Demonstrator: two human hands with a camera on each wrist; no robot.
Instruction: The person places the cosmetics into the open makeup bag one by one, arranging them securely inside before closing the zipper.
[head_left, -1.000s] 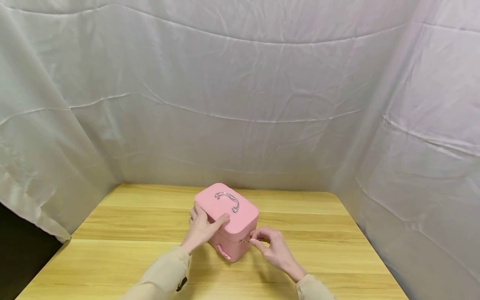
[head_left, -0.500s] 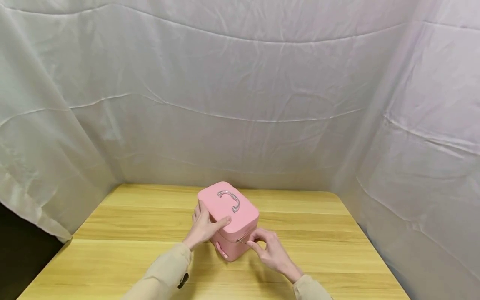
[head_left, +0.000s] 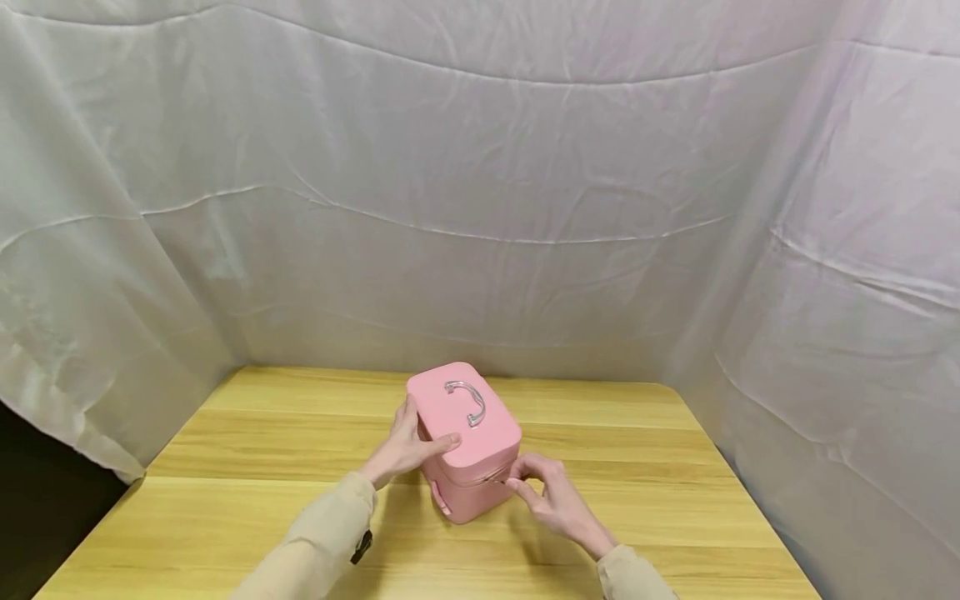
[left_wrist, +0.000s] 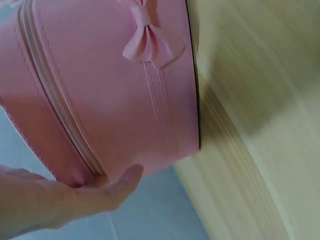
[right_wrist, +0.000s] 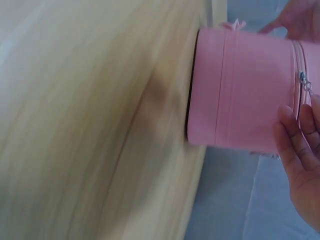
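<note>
A pink cosmetic case (head_left: 435, 400) stands on the table with its lid down and a silver handle (head_left: 481, 406) on top. My left hand (head_left: 401, 446) grips its left side, thumb lying over the lid and fingers along the side wall. In the left wrist view, a pink bow (left_wrist: 152, 45) decorates the wall below the zipper (left_wrist: 60, 105). At the near right side, my right hand (head_left: 553, 504) pinches the zipper pull; the right wrist view shows the metal slider (right_wrist: 303, 77) and its ring, with the end of the pull hidden at the fingertips.
The case stands on a wooden table (head_left: 285, 442) with light grain. Grey-white cloth (head_left: 480, 208) hangs behind it and on both sides. A dark gap (head_left: 45, 500) shows below the cloth at the left.
The case has turned slightly clockwise, its far end swinging right, and the left hand has moved with it. My right hand keeps pinching the zipper pull, shifting a little left, then back right.
</note>
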